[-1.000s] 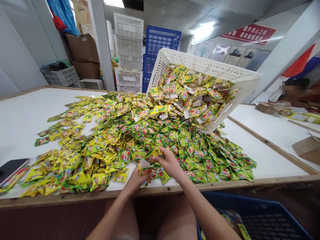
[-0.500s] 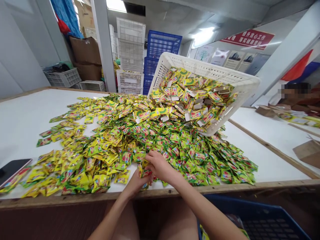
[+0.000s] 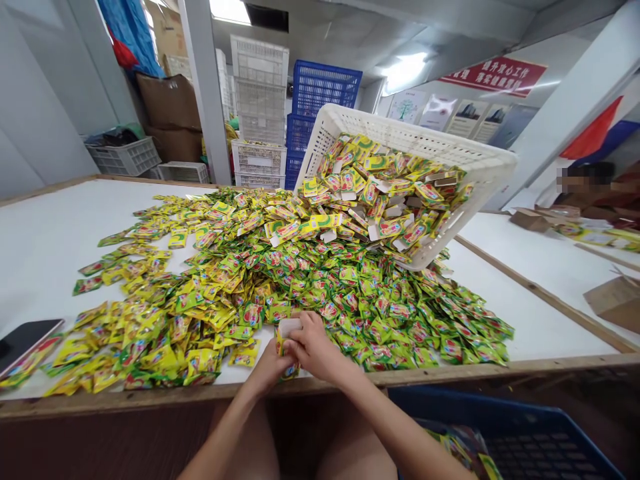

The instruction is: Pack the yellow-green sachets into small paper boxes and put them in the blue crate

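Observation:
A small yellow box (image 3: 280, 339) with a raised white flap is held between my two hands, close to the table's front edge. My left hand (image 3: 271, 368) is closed around its lower part. The fingers of my right hand (image 3: 311, 343) are closed at the flap and the box's right side, partly covering it. Around and beyond the hands lies a heap of green packets (image 3: 350, 293), with yellow packets (image 3: 200, 327) to the left. A white basket (image 3: 465, 153), tipped toward me, spills small yellow boxes (image 3: 395, 193) onto the heap.
A phone (image 3: 25, 340) lies on the white table (image 3: 55, 233) at the left. Below the wooden edge at right stands a blue basket (image 3: 530, 427) holding some packets. White crates (image 3: 260, 87) and blue crates (image 3: 327, 90) are stacked behind. A person (image 3: 590, 187) is at the far right.
My right hand has shifted a little down, and the box's white flap now shows between my fingers. My left hand keeps its hold.

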A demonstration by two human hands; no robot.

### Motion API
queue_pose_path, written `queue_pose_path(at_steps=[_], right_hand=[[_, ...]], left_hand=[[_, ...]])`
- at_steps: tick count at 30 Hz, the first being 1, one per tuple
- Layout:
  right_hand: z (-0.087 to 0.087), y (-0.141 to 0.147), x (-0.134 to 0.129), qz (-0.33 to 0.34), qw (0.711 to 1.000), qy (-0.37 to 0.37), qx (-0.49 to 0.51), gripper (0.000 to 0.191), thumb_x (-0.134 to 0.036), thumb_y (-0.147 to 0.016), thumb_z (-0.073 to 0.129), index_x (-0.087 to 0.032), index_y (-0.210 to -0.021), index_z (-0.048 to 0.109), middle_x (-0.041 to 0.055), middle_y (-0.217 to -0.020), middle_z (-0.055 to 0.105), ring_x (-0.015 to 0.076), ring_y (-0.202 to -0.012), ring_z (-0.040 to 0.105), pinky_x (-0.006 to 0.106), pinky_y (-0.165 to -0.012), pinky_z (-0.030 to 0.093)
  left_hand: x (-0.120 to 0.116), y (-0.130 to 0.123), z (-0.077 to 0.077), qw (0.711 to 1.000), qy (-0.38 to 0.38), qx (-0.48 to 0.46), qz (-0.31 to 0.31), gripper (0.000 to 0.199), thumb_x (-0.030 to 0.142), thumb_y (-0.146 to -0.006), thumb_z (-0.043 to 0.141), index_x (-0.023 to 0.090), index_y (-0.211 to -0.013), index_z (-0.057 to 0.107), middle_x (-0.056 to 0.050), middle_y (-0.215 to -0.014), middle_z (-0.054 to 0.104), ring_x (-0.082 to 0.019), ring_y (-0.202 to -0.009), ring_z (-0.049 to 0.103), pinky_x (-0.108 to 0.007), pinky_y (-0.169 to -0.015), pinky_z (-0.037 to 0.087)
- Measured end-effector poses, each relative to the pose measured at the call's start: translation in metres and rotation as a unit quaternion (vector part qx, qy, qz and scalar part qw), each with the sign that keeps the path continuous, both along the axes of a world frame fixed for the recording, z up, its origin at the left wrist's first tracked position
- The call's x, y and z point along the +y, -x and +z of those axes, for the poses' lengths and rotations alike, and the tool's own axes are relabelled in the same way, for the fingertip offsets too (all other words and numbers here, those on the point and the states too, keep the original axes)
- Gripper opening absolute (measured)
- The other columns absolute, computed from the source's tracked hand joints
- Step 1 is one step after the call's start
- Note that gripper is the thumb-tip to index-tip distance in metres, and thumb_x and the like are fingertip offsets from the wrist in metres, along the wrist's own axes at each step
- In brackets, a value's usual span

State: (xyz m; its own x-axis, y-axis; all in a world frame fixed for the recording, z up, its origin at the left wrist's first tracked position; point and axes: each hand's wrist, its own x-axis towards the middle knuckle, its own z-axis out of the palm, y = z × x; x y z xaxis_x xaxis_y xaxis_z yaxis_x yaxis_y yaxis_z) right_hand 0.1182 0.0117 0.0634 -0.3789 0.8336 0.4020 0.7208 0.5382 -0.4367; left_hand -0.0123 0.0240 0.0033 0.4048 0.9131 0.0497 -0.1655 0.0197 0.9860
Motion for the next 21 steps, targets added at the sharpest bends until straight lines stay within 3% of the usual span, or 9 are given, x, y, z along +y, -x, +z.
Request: queue_pose_path(at_steps=[3,6,11,15,21], right_hand=[[-0.004,-0.002,-0.005,-0.011,0.997,0.021,0.073,0.003,-0.019,-0.079,0.058,-0.02,-0.078,0.061,0.0059,-0.104,0.054,0.0214,-0.099,0.045,0.038,-0.085,0.037],[-0.013,-0.008,-0.007,-0.043,0.977,0.053,0.202,0.017,-0.019,-0.08,0.055,-0.02,-0.097,0.055,0.0051,-0.096,0.057,0.0187,-0.092,0.051,0.034,-0.082,0.04],[-0.032,-0.013,-0.01,-0.055,0.922,0.105,0.369,0.016,-0.023,-0.08,0.054,-0.02,-0.095,0.049,0.0033,-0.09,0.059,0.016,-0.084,0.057,0.027,-0.075,0.045],[-0.039,-0.013,-0.012,-0.086,0.91,0.093,0.394,0.014,-0.024,-0.078,0.058,-0.02,-0.088,0.05,0.0014,-0.082,0.059,0.0147,-0.077,0.057,0.025,-0.071,0.045],[-0.048,-0.017,-0.016,-0.099,0.923,0.093,0.36,0.012,-0.028,-0.082,0.052,-0.018,-0.08,0.059,0.0011,-0.073,0.06,0.0135,-0.066,0.055,0.022,-0.061,0.042]], left_hand=[[0.001,0.001,0.0,1.0,-0.004,0.018,0.018,0.031,0.032,-0.067,0.066,0.013,-0.092,0.063,-0.004,-0.083,0.068,-0.02,-0.079,0.06,-0.027,-0.071,0.046],[0.0,0.0,0.002,0.999,0.017,0.026,0.039,0.043,0.035,-0.065,0.069,0.014,-0.101,0.059,-0.005,-0.087,0.068,-0.021,-0.081,0.061,-0.029,-0.075,0.046],[-0.005,-0.002,0.006,0.999,-0.018,0.001,0.031,0.048,0.032,-0.069,0.067,0.018,-0.11,0.046,-0.007,-0.1,0.064,-0.02,-0.089,0.061,-0.031,-0.079,0.047],[-0.013,-0.001,0.004,0.995,-0.045,-0.018,0.083,0.043,0.03,-0.077,0.06,0.023,-0.11,0.035,-0.006,-0.1,0.061,-0.017,-0.086,0.061,-0.032,-0.079,0.047],[-0.016,-0.001,0.006,0.987,-0.108,0.074,0.091,0.023,0.031,-0.08,0.055,0.02,-0.099,0.052,-0.004,-0.097,0.061,-0.019,-0.091,0.058,-0.029,-0.081,0.045]])
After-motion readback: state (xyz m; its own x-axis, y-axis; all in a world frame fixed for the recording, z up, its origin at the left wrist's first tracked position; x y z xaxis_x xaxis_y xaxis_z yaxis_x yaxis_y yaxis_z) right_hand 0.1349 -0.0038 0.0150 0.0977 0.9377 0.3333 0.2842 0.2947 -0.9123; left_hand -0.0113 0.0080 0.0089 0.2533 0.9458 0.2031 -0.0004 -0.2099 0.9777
